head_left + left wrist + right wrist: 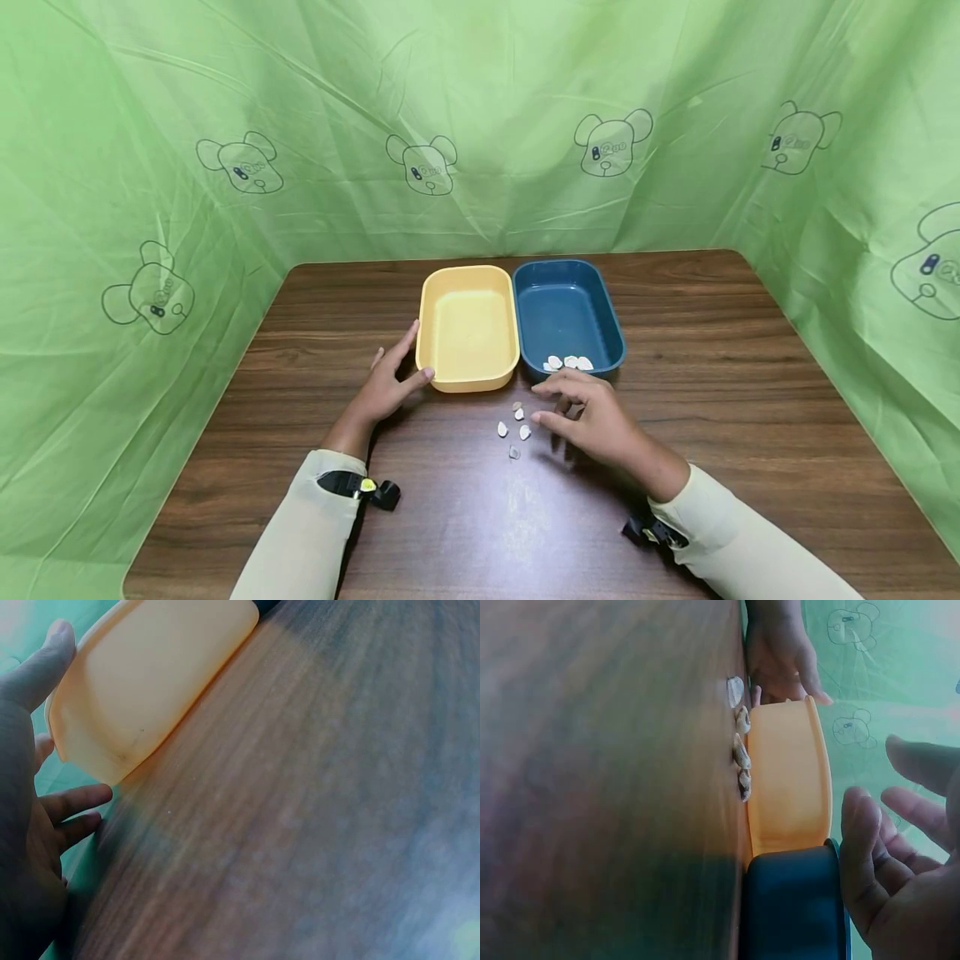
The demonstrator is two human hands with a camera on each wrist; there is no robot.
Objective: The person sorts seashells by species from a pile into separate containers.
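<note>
My left hand (382, 390) rests against the near left side of a yellow plastic tub (468, 386), thumb at its rim and fingers spread along the wall. Beside the front edge of a blue plastic tub (613, 364) is my right hand (588, 414), fingers bent loosely, thumb and forefinger apart, nothing between them. Several small whitish shells (524, 432) lie scattered on the table left of the right thumb. More shells (572, 362) sit inside the blue tub along its near wall. In the right wrist view, the loose shells (741, 754) appear in front of the yellow tub.
The two tubs stand side by side on a dark wood-grain table (315, 350). A green curtain (495, 200) printed with bear heads surrounds the table at the back and sides. Each sleeve has a black wrist strap (341, 483) with a small camera.
</note>
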